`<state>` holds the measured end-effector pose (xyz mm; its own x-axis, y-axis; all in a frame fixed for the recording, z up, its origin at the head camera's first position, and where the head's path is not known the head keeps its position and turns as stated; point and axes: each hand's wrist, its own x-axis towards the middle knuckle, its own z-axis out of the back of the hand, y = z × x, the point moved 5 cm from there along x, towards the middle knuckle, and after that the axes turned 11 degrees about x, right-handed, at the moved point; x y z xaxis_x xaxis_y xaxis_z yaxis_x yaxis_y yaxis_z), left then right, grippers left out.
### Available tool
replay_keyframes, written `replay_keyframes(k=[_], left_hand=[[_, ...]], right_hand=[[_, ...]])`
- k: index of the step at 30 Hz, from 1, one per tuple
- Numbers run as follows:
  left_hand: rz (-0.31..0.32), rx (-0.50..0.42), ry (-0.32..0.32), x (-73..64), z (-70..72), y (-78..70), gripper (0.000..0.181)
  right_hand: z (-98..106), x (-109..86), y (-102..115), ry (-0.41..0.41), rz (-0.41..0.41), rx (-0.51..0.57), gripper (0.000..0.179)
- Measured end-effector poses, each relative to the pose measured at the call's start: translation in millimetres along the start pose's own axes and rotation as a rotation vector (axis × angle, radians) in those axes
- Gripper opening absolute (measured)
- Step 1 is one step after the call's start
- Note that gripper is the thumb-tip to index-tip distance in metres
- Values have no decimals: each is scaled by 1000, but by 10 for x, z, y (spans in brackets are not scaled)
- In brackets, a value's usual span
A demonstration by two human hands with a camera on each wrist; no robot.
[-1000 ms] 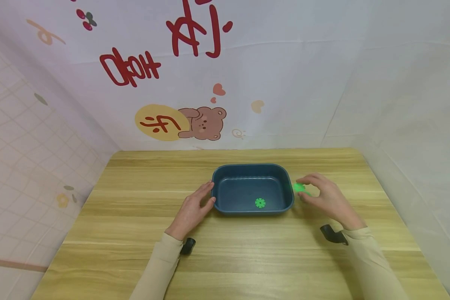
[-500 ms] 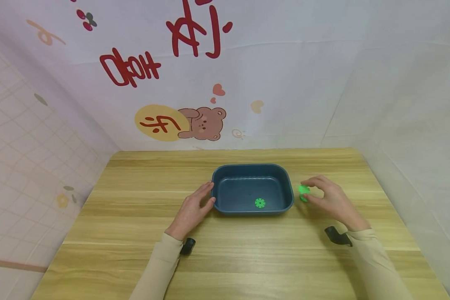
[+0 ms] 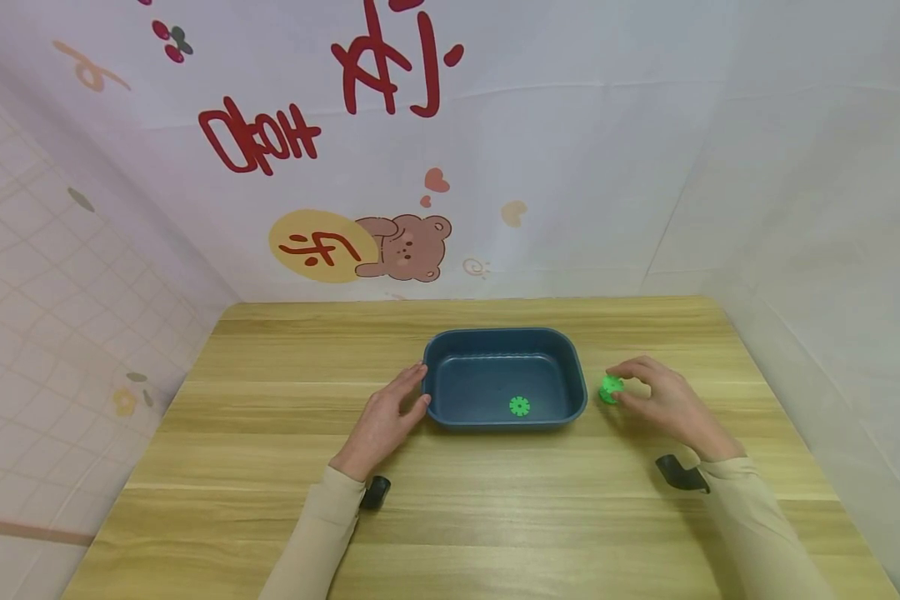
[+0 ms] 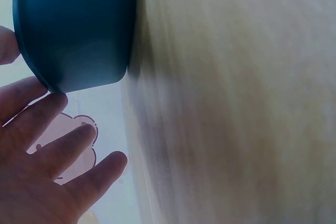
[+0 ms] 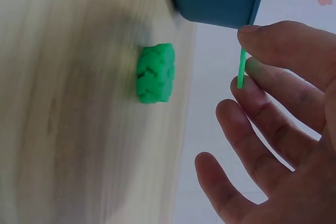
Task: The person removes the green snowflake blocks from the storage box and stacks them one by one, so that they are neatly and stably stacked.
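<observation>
A dark blue rectangular tub (image 3: 465, 387) stands on the table in the head view, with one green notched disc (image 3: 526, 408) lying flat inside it, towards the front right. At its left end is my left hand (image 3: 381, 423), fingers extended and fingertips at the rim; the left wrist view shows them spread along the tub's edge. Right of the tub, my right hand (image 3: 669, 406) pinches a thin green notched disc (image 5: 242, 69) between thumb and fingers. Below that disc, a short stack of green discs (image 5: 156, 74) rests on the table, partly covered in the head view.
The wood-grain table (image 3: 495, 508) runs back to a white printed cloth (image 3: 585, 167) with a bear and red characters. Similar cloth hangs at both sides. Black wrist mounts (image 3: 678, 475) sit below both hands.
My right hand has shifted right, away from the tub's right wall, carrying the pinched disc over the stack. The left hand, the tub and the disc in it have stayed put.
</observation>
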<state>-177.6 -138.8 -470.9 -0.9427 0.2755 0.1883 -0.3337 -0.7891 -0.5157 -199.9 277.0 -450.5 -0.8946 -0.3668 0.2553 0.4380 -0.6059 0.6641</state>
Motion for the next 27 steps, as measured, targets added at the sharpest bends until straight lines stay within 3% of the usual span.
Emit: replay_keyframes(k=[27], left_hand=[[-19,-1,-7,1,7,0,53]], right_hand=[[-82,37,-182,80,-22,2,30]])
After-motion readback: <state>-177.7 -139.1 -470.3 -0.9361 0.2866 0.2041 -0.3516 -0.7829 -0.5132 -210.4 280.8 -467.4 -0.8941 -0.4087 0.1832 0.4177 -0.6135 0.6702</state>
